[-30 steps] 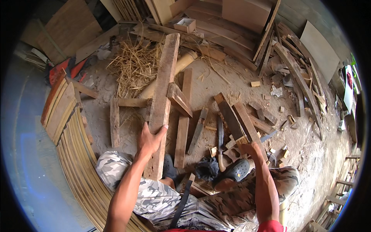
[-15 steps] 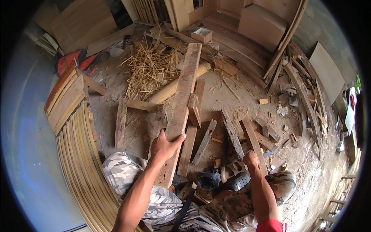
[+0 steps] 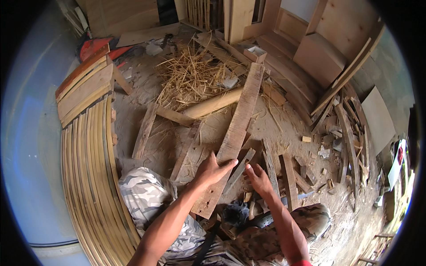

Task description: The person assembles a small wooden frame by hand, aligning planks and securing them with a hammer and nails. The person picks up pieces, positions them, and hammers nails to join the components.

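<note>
A long, rough wooden plank (image 3: 242, 113) slants up and away from my lap, with a few dark holes near its lower end. My left hand (image 3: 214, 171) is closed round it low down, the thumb lying across the upper face. Just right of the plank, my right hand (image 3: 260, 181) is open, fingers apart, holding nothing; whether its fingertips touch anything I cannot tell. A shorter grey wood piece (image 3: 239, 172) lies partly hidden behind the plank. Beyond my right hand lean an upright wood offcut (image 3: 289, 179) and a narrow, weathered stick (image 3: 270, 162).
Loose straw (image 3: 191, 80) is heaped beyond a round pole (image 3: 215, 103). Long slats (image 3: 88, 173) are stacked on the left. Scrap wood (image 3: 348, 142) and boards (image 3: 321, 60) crowd the right. A dark plastic bag (image 3: 235, 214) sits between my camouflage-clad legs.
The plank has swung so its far end points further right. My right hand has left the wood offcut, moved left toward the plank and opened. The whole view has shifted slightly.
</note>
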The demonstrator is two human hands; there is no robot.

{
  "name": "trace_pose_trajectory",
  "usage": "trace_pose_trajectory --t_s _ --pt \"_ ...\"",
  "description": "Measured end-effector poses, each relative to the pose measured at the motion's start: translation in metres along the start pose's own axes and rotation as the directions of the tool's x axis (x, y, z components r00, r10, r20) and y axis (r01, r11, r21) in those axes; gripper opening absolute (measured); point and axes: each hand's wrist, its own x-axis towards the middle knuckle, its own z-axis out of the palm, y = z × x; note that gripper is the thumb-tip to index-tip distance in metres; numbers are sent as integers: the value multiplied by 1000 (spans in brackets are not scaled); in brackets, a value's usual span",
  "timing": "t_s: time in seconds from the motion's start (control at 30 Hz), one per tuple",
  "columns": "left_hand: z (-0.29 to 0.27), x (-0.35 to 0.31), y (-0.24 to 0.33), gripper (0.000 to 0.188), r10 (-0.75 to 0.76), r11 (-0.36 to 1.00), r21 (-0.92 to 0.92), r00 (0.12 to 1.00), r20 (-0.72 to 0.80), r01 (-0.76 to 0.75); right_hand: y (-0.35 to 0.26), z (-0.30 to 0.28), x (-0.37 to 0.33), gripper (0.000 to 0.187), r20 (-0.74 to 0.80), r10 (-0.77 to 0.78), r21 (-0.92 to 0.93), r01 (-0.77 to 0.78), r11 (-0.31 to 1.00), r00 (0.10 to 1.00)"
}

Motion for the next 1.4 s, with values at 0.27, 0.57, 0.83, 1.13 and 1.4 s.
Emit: trace_pose_trajectory --t_s 0.27,0.57,0.83,1.13,1.4 --pt "-7 33 -19 93 -93 972 -201 987 131 118 -33 51 -18 83 94 -87 126 75 989 992" --pt "-31 122 -157 81 -435 887 97 886 -157 452 -54 81 -11 87 -156 -82 410 140 901 984" --pt "-151 154 -256 80 -499 730 324 793 -349 602 -48 91 -16 78 -396 -191 128 260 957 898" --pt "-231 217 -402 95 -342 786 318 801 -492 531 -61 100 -22 92 -483 -142 -185 57 981 864" --pt "-246 232 -430 94 -434 769 311 813 -387 558 -60 98 -23 92 -501 -126 -226 11 974 856"
